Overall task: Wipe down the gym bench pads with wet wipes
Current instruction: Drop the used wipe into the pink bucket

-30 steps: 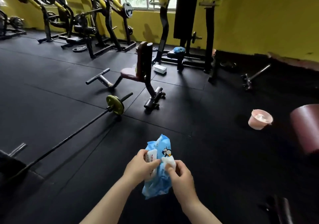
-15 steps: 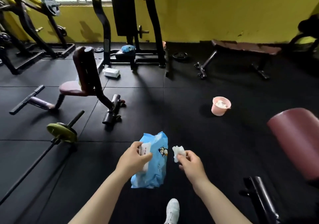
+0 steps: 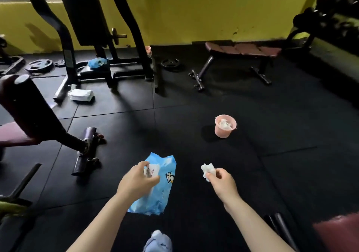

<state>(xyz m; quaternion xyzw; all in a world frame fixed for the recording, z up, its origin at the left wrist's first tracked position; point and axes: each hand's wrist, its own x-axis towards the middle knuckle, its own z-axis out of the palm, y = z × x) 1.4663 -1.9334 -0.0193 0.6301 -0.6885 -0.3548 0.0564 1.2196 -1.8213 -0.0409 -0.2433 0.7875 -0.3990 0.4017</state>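
1. L hand: grasping blue wet-wipe pack near its top, thumb over the white label flap; pack hangs below the hand, penguin print facing up.
2. R hand: pinching a crumpled white wipe btwn thumb & fingers; wipe sticks out past the fingertips, well apart from the pack.
3. Both forearms reach fwd over black rubber floor; shoe tip at bottom edge.
4. Pink bucket on floor ahead of R hand, white crumpled stuff inside.
5. Flat bench w/ maroon pads near yellow wall, far side, beyond bucket.
6. Maroon pad at bottom-right corner, just beside R forearm; partly cut off.
7. Upright-back seat bench at left, dark frame, maroon seat.
8. White packet on floor by black machine frame; blue item on its base.
9. Weight plates on floor at far left, one more near flat bench.
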